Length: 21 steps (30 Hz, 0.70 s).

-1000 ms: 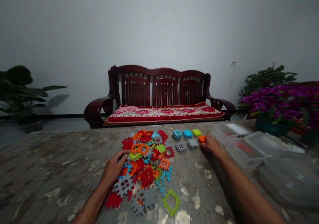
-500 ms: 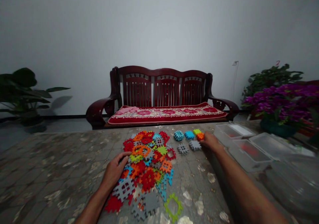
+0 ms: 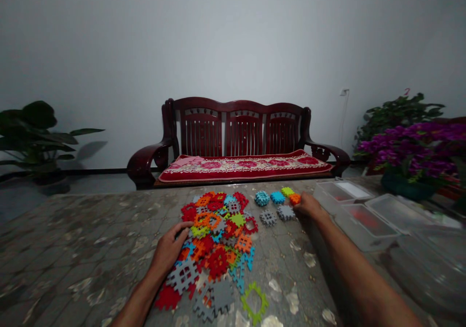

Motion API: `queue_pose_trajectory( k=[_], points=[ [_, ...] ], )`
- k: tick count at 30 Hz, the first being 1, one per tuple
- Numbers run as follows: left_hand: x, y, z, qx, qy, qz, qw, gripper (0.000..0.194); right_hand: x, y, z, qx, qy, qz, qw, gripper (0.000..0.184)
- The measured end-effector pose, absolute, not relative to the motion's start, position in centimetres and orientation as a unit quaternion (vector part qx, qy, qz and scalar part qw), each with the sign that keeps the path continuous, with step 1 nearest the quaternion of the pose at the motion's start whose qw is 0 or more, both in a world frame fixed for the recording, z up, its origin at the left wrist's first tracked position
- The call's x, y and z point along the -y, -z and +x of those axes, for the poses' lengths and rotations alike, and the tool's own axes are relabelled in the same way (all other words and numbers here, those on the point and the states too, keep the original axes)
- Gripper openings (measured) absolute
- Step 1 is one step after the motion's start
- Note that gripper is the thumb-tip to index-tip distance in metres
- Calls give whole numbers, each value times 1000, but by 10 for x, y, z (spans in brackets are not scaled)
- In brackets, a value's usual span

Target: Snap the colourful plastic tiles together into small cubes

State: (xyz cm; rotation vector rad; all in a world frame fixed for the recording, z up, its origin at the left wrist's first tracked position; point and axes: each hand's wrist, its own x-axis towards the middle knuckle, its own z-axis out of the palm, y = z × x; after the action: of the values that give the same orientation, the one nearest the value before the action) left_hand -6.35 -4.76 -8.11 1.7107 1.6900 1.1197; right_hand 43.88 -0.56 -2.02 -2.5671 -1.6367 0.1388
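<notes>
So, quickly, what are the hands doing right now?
Left hand: open, resting on the plastic tile pile, holding nothing.
Right hand: on an orange tile; whether it grips cannot be told.

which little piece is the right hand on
The orange block under the right hand; the blue one and green one lie further left, untouched.
</notes>
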Motion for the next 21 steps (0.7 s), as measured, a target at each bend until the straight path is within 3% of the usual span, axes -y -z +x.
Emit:
queue_pose_trajectory(
  k=[8, 13, 18, 21],
  points=[
    [48, 83, -63, -618, -412, 625, 239, 48, 19, 24, 448, 535, -49, -841, 71, 46],
    [47, 82, -62, -614, -417, 624, 245, 48, 30, 20, 447, 518, -66, -847, 98, 63],
    [47, 81, -61, -617, -411, 624, 248, 50, 54, 30, 423, 576, -34, -802, 152, 45],
    [47, 81, -61, -615, -409, 627, 246, 51, 64, 40, 396, 597, -39, -788, 143, 64]
  ],
)
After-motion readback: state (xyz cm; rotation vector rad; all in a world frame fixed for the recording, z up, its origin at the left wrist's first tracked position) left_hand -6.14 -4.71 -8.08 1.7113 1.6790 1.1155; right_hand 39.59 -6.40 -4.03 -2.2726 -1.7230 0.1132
